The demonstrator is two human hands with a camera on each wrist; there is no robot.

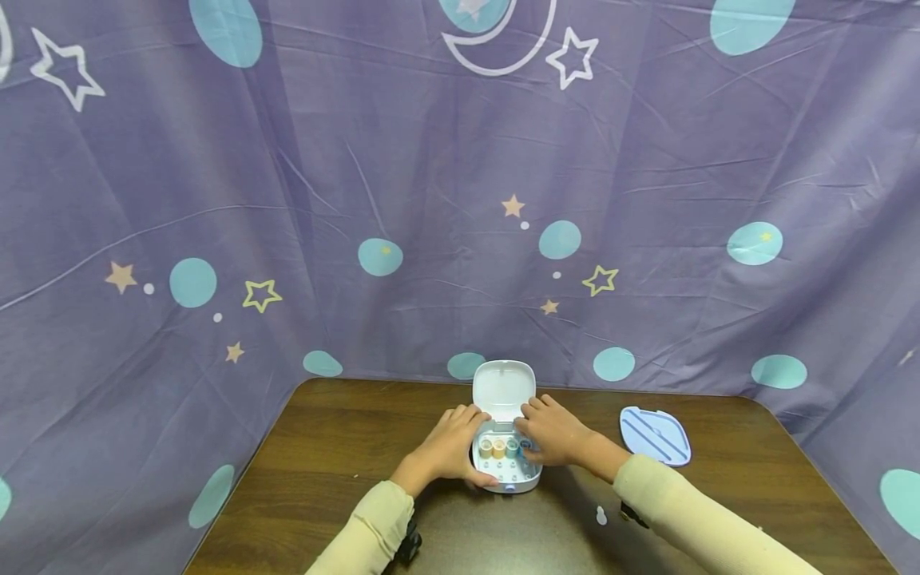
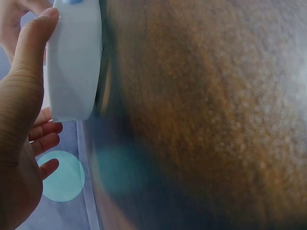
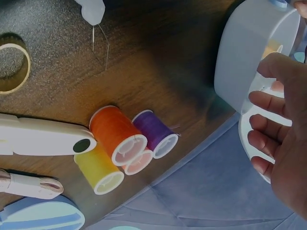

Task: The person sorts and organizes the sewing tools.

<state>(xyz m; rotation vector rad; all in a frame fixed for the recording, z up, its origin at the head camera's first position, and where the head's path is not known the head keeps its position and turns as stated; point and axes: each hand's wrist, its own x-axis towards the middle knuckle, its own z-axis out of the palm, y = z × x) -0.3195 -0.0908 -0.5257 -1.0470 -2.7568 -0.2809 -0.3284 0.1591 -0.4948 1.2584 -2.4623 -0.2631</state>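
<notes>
A white sewing box (image 1: 508, 485) stands on the table, its lid (image 1: 505, 385) raised at the back. Tan, yellow, teal and blue thread spools (image 1: 499, 449) stand in a row inside, above several small pegs. My left hand (image 1: 450, 446) holds the box's left side, thumb at the front edge and fingers toward the back. At the right side is my right hand (image 1: 557, 433), its thumb by the blue spool (image 1: 525, 446) and its fingers spread loosely over the lid. In the right wrist view the thumb (image 3: 272, 66) reaches over the box's rim.
Orange (image 3: 112, 132), purple (image 3: 149, 128) and yellow (image 3: 93, 167) thread spools lie right of the box, beside a white-handled tool (image 3: 43, 136). Nearby are a tape roll (image 3: 26, 72), bundled cord (image 3: 33, 186), a blue-white tray (image 1: 656, 435) and a white needle threader (image 3: 92, 10). A patterned curtain (image 1: 431, 319) hangs behind.
</notes>
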